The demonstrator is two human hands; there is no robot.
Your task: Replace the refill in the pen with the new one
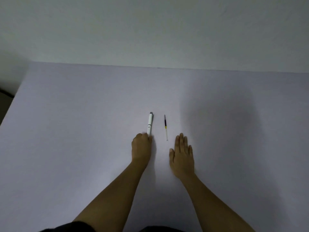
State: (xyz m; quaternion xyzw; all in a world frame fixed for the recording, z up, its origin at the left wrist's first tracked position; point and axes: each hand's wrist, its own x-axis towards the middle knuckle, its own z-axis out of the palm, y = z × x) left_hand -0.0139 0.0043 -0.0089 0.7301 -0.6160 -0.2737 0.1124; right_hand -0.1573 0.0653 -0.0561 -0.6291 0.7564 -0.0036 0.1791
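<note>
A plain pale lilac surface [83, 131] carries everything. The left hand [141, 147] has its grip curled round the near end of the white plastic pen [150, 123], likely to lift it. Just right of the pen lies the thin clear refill with dark ink [165, 127], within easy reach. The right hand [182, 154] rests flat and empty, fingers spread.

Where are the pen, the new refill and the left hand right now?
pen [150, 123], head view, middle of the white barrel.
new refill [165, 127], head view, on the yellow band.
left hand [141, 147], head view, back of the hand.
</note>
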